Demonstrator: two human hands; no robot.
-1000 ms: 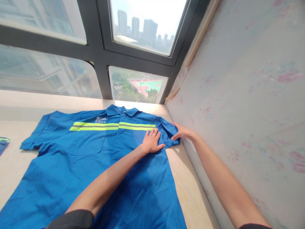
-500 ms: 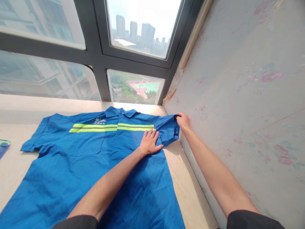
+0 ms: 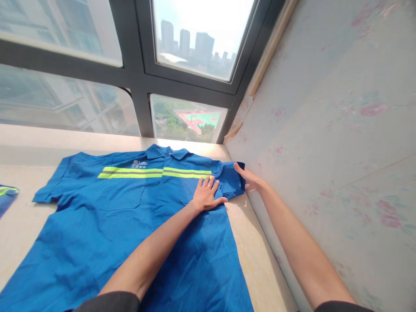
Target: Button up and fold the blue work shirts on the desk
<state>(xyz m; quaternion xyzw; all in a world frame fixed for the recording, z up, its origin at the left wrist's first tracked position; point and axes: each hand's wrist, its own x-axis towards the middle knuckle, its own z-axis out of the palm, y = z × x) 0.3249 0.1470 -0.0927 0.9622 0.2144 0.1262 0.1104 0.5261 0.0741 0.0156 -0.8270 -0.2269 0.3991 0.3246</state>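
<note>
A blue short-sleeved work shirt (image 3: pixel 123 234) lies spread out front side up, with a collar, a white chest print and a yellow-and-grey reflective stripe. My left hand (image 3: pixel 206 196) presses flat on its chest near the right-hand end of the stripe, fingers spread. At the far right, my right hand (image 3: pixel 248 177) holds the cuff of the sleeve (image 3: pixel 232 180), thumb on top of the cloth. Its other fingers are partly hidden behind the cuff.
The shirt rests on a pale ledge (image 3: pixel 251 255) beneath a dark-framed window (image 3: pixel 188 80). A flowered wall (image 3: pixel 325 143) rises close on the right. Part of another blue cloth with a yellow stripe (image 3: pixel 7 197) shows at the left edge.
My right hand has shifted from the upper corner of the sleeve cuff, slightly lower, with its thumb now on top. The cuff opening looks flatter. My left hand stays on the chest.
</note>
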